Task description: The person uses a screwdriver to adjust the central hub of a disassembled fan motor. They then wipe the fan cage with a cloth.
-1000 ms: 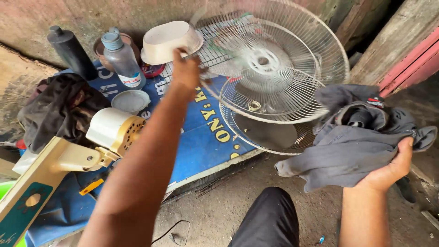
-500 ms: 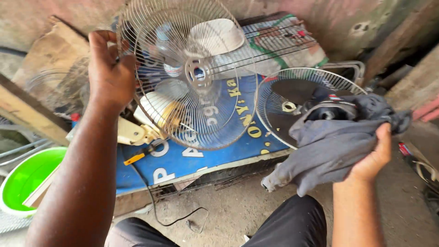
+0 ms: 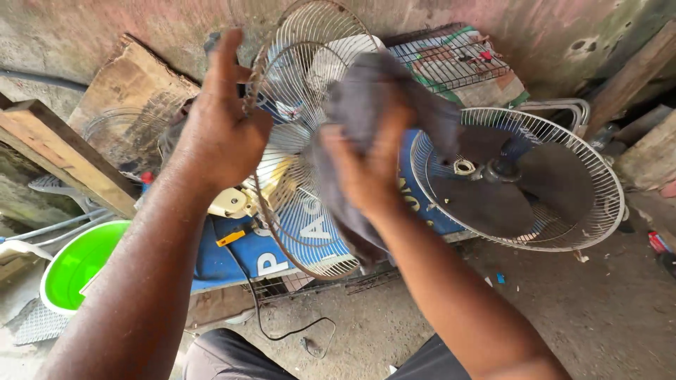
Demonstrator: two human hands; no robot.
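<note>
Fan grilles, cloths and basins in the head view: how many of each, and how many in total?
Wire fan grilles: 2, one held up by the left hand at, one lying at
Grey cloth in the right hand: 1
Green basin: 1
Total: 4

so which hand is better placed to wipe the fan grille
Right, most likely. The right hand already grips the grey cloth pressed against the wire fan grille, while the left hand is busy holding the grille's rim upright.
</note>
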